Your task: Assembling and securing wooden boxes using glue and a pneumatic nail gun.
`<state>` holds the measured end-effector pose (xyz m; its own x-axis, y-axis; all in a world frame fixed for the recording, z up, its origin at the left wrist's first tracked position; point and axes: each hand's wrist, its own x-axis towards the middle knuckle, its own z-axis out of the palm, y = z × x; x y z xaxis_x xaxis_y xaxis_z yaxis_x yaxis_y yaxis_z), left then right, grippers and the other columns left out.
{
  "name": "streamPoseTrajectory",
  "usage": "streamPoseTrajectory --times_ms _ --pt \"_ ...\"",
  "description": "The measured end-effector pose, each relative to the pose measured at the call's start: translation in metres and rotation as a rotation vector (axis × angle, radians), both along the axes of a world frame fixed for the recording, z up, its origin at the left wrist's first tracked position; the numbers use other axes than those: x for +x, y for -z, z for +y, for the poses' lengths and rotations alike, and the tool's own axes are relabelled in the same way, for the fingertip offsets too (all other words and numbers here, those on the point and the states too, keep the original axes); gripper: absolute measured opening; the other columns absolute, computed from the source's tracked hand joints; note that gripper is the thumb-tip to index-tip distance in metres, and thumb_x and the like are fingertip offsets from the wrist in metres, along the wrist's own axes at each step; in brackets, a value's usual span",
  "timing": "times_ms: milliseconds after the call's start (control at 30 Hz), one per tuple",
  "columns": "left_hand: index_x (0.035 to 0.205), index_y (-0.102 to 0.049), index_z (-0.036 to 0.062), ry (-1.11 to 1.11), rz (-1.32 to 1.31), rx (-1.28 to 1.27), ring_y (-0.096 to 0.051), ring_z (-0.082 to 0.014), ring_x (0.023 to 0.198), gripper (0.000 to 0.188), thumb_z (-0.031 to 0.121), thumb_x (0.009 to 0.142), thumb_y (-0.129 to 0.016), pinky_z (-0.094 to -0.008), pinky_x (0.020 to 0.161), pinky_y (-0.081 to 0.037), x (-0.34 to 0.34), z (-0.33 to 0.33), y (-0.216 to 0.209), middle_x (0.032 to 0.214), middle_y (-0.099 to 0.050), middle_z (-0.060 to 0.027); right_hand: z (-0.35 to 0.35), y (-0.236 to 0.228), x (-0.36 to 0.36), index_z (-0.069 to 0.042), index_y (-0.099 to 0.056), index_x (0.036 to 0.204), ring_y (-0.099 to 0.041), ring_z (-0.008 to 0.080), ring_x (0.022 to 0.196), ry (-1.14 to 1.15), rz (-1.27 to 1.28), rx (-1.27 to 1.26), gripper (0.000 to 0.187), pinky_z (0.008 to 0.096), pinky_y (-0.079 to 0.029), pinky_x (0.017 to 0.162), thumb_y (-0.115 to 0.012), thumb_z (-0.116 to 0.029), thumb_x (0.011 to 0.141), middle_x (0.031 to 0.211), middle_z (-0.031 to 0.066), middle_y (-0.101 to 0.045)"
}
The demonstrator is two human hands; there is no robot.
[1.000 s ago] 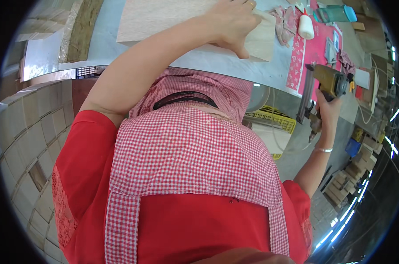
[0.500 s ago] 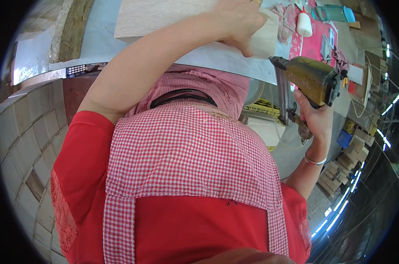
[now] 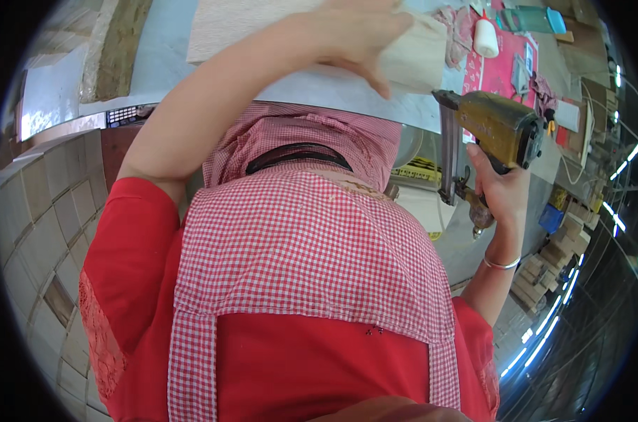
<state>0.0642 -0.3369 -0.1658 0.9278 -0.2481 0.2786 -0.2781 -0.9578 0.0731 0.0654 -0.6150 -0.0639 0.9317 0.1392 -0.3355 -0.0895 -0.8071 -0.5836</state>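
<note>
In my right hand (image 3: 505, 195) is a pneumatic nail gun (image 3: 489, 121), brown-yellow with a dark magazine; my fingers wrap round its grip. Its nose touches or nearly touches the end of a pale wooden piece (image 3: 424, 58) on the table. My left arm reaches across a pale wood-grain panel (image 3: 227, 29). Over the wood, my left hand (image 3: 357, 41) is spread with the thumb stretched out, partly blurred. Whether it touches the wood I cannot tell, and some fingertips lie at the picture's top edge.
Right of the wood lie a crumpled pink cloth (image 3: 456, 39), a white glue bottle (image 3: 485, 39) with a red tip, a teal bottle (image 3: 530, 20) and a pink sheet (image 3: 503, 67). A thick wrapped board (image 3: 115, 53) lies at the left. Stacked cartons (image 3: 41, 204) stand beside me.
My left hand has shifted left and its thumb has moved away from the wood's right end. The wood moved slightly right. The nail gun stays nearly in place, its magazine tilted slightly.
</note>
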Motion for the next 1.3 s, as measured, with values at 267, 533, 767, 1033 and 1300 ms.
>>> streamPoseTrajectory --times_ms 267,533,767,1033,1300 --pt "0.104 -0.057 -0.0051 0.117 0.267 -0.285 -0.049 -0.0434 0.119 0.074 0.046 0.058 -0.084 -0.0510 0.101 -0.039 -0.060 0.128 -0.034 0.120 -0.054 -0.0285 0.026 -0.007 -0.017 -0.002 -0.067 0.100 -0.047 0.0040 0.048 -0.060 -0.032 0.022 0.024 0.0222 -0.035 0.043 -0.077 -0.020 0.087 0.066 -0.0030 -0.058" --pt "0.101 -0.058 -0.0050 -0.030 0.107 -0.190 -0.056 -0.0392 0.104 0.070 0.041 0.055 -0.083 -0.0454 0.092 -0.043 -0.061 0.089 -0.026 0.108 -0.058 -0.0252 0.054 -0.004 -0.018 -0.004 -0.067 0.098 -0.047 0.0043 0.049 -0.180 -0.006 0.048 0.025 0.0216 -0.035 0.045 -0.078 -0.024 0.087 0.065 -0.0036 -0.057" --pt "0.101 -0.058 -0.0052 -0.046 0.111 -0.185 -0.056 -0.0385 0.104 0.071 0.041 0.054 -0.083 -0.0452 0.092 -0.043 -0.058 0.087 -0.028 0.109 -0.058 -0.0256 0.059 -0.001 -0.019 -0.003 -0.065 0.099 -0.048 0.0051 0.049 -0.135 0.010 0.071 0.025 0.0219 -0.036 0.044 -0.077 -0.023 0.087 0.065 -0.0026 -0.057" --pt "0.102 -0.057 -0.0055 -0.054 0.147 -0.210 -0.055 -0.0376 0.107 0.071 0.042 0.055 -0.083 -0.0453 0.094 -0.042 -0.054 0.084 -0.029 0.111 -0.057 -0.0256 0.056 0.003 -0.024 0.000 -0.061 0.108 -0.050 0.0062 0.050 -0.047 0.083 0.145 0.033 0.0215 -0.039 0.043 -0.079 -0.016 0.085 0.078 0.0016 -0.062" --pt "0.104 -0.056 -0.0062 0.019 0.014 -0.320 -0.050 -0.0414 0.117 0.070 0.039 0.058 -0.083 -0.0471 0.100 -0.039 -0.057 0.093 -0.003 0.118 -0.054 -0.0287 0.068 -0.006 -0.022 0.000 -0.061 0.109 -0.049 0.0051 0.050 -0.052 0.061 0.043 0.033 0.0210 -0.038 0.042 -0.078 -0.016 0.085 0.077 0.0010 -0.061"
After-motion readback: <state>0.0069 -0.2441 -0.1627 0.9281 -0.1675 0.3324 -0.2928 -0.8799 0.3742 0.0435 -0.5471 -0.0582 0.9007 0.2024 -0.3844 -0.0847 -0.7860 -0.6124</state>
